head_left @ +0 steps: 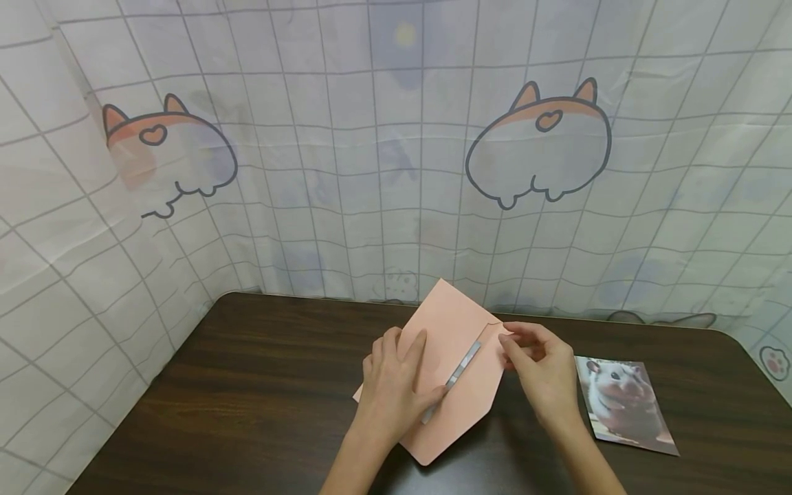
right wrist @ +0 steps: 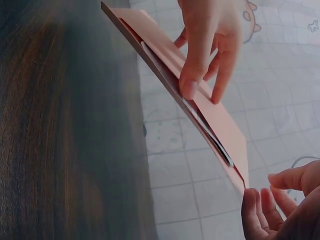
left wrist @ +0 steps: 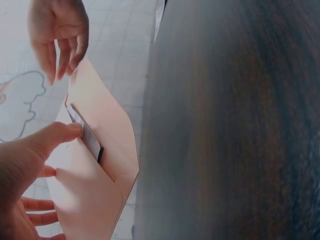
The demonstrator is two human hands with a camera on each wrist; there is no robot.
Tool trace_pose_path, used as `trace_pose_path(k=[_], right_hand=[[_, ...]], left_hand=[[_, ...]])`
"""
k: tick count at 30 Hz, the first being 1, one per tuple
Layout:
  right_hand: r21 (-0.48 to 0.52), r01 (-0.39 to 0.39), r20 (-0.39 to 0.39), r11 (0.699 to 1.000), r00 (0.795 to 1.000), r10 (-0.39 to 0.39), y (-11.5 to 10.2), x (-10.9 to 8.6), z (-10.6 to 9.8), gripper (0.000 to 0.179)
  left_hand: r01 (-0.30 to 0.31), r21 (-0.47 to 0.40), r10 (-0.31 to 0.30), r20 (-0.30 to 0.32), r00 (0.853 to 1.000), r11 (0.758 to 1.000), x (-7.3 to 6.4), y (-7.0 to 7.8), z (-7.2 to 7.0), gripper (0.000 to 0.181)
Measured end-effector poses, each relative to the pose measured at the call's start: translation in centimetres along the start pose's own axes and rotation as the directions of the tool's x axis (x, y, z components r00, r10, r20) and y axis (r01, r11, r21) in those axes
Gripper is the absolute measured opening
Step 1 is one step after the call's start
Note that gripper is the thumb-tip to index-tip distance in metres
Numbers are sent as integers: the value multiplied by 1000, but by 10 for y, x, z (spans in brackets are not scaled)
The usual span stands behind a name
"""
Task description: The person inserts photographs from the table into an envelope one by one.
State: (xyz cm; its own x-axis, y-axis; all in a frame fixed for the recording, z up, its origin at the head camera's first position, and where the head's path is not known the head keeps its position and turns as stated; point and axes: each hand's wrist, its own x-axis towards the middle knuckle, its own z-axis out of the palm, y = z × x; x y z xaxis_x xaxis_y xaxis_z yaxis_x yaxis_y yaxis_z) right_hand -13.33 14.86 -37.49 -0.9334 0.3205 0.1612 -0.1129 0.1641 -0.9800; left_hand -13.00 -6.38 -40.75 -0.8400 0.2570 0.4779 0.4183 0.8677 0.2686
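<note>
A pink envelope [head_left: 460, 309] lies slanted over the dark table, its flap lifted toward the near right. A thin photo card [head_left: 464, 364] sits in its mouth, with only a narrow strip along the opening showing. My left hand [head_left: 392, 385] spreads across the envelope's back, fingers fairly straight. Its thumb [left wrist: 67, 132] presses on the card's exposed edge. At the right corner, my right hand [head_left: 541, 364] pinches the envelope's edge between thumb and fingertips. In the right wrist view, fingers [right wrist: 260, 212] of that hand touch the corner.
A printed photo of a hamster [head_left: 625, 402] lies on the table [head_left: 247, 385] to the right of my right hand. Behind the table's far edge hangs a white grid curtain [head_left: 346, 172] with cartoon corgi prints, which also runs along the left side.
</note>
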Motion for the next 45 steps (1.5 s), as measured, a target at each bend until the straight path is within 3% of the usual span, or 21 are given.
trace_pose_path(k=[13, 21, 34, 45], right_hand=[[-162, 68, -10, 984, 997, -70, 4, 5, -8, 24], [-269, 94, -35, 959, 994, -107, 7, 9, -12, 23], [-398, 116, -41, 910, 989, -143, 12, 19, -27, 26], [-462, 190, -58, 866, 968, -244, 28, 31, -42, 27]], left_hand=[[18, -44, -16, 35, 999, 999, 1, -1, 0, 77], [-2, -91, 4, 18, 1000, 996, 0, -2, 1, 77], [22, -195, -6, 83, 996, 981, 1, -1, 1, 78], [-37, -221, 47, 38, 998, 974, -1, 0, 3, 77]])
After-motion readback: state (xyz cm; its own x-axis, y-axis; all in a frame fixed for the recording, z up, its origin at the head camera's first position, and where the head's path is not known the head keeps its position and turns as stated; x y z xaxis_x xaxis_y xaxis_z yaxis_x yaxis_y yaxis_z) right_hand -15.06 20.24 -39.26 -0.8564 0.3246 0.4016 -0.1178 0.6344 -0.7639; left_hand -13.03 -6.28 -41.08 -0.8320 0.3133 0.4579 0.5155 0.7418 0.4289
